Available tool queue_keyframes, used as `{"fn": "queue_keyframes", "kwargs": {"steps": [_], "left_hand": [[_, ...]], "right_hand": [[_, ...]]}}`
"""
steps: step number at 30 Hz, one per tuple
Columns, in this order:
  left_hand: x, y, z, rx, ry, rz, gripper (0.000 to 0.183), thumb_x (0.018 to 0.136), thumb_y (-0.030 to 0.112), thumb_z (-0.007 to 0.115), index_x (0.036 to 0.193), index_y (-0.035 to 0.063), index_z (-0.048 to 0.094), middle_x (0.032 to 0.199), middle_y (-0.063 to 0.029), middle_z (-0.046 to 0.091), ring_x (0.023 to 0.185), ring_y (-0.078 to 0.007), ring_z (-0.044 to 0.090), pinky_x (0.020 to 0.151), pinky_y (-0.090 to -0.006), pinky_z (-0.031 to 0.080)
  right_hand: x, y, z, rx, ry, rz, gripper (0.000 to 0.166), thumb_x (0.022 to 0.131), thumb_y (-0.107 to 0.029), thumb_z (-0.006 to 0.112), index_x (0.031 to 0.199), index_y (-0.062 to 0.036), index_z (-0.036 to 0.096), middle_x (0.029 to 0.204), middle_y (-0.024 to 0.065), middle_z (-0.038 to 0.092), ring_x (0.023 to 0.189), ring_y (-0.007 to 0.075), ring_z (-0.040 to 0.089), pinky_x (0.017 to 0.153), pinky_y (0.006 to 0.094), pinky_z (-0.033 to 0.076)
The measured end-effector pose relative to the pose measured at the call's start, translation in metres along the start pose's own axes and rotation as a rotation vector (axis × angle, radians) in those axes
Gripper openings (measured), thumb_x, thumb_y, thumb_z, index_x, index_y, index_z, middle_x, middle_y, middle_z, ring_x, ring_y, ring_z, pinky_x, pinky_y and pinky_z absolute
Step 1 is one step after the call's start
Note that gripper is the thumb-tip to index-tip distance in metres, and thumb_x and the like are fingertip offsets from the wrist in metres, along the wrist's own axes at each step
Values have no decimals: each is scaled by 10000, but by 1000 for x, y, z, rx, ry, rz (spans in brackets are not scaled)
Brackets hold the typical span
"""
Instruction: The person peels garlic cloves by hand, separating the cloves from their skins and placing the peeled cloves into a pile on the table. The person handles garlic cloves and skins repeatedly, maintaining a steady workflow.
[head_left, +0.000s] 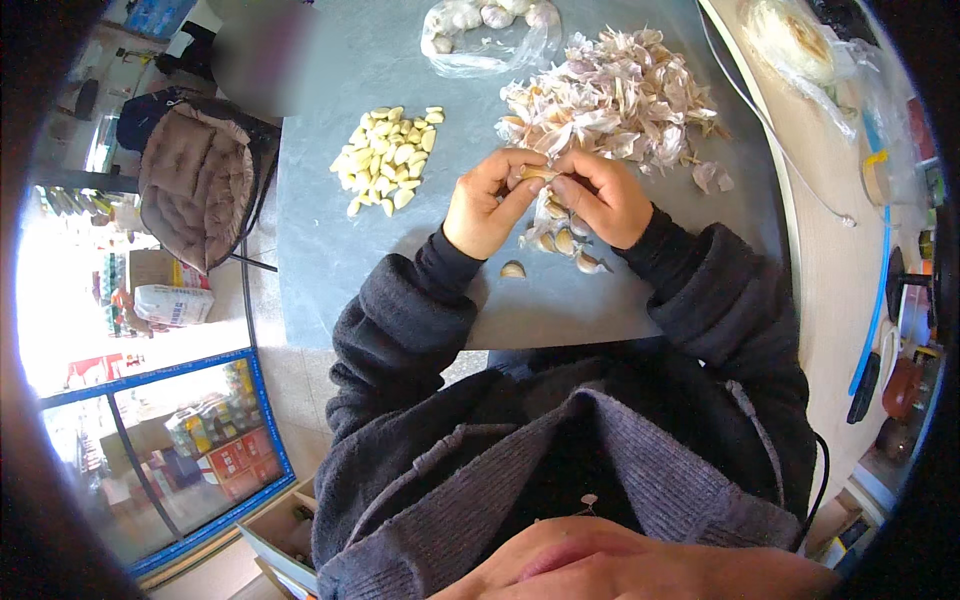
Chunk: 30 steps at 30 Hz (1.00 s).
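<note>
An unpeeled garlic clove (535, 173) is pinched between the fingertips of my left hand (491, 199) and my right hand (606, 196), above the grey table (405, 285). Just under my right hand lie several loose cloves in their skins (564, 241). One more unpeeled clove (513, 269) rests apart, nearer the table's front edge. To the left is a pile of peeled garlic cloves (386, 157), pale yellow. Beyond my right hand spreads a large heap of papery garlic skins (615, 97).
Whole garlic bulbs sit in a clear plastic bag (487, 37) at the far side. A white cable (795, 161) runs down the right, beside a pale wooden counter (821, 247). A padded brown seat (199, 184) and a blue-framed glass case (180, 450) stand left of the table.
</note>
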<state>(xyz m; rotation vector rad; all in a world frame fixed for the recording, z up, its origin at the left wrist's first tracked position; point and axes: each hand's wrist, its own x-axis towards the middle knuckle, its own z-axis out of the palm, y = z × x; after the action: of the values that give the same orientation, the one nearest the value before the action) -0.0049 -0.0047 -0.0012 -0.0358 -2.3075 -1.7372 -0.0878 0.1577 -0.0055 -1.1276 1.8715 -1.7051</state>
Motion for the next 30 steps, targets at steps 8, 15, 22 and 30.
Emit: {"fn": "queue_keyframes", "kwargs": {"steps": [8, 15, 22, 30], "left_hand": [[-5, -6, 1, 102, 43, 93, 198, 785, 23, 634, 973, 34, 575, 708, 4, 536, 602, -51, 448, 552, -195, 392], [-4, -1, -1, -120, -19, -11, 225, 747, -1, 669, 950, 35, 580, 696, -4, 542, 596, -38, 454, 549, -178, 391], [-2, 1, -5, 131, 56, 237, 234, 691, -34, 674, 895, 42, 587, 902, -62, 568, 638, -79, 525, 551, -190, 427], [5, 1, -6, 190, -77, 307, 216, 688, -43, 650, 875, 35, 575, 931, -79, 571, 665, -139, 557, 565, -243, 467]], "right_hand": [[-1, 5, 7, 38, 115, -59, 92, 831, -87, 559, 875, -11, 530, 711, 67, 565, 580, 115, 511, 542, 261, 413], [0, 13, 6, -7, 78, -46, 80, 827, -77, 563, 865, -9, 544, 716, 54, 577, 594, 99, 516, 549, 247, 421], [-2, 1, 2, 181, -24, 157, 103, 835, -112, 563, 820, -13, 542, 615, 9, 515, 515, 62, 460, 469, 217, 358], [0, 10, 0, 380, -82, 229, 94, 845, -98, 545, 795, -19, 547, 544, -21, 459, 418, 40, 392, 390, 208, 288]]}}
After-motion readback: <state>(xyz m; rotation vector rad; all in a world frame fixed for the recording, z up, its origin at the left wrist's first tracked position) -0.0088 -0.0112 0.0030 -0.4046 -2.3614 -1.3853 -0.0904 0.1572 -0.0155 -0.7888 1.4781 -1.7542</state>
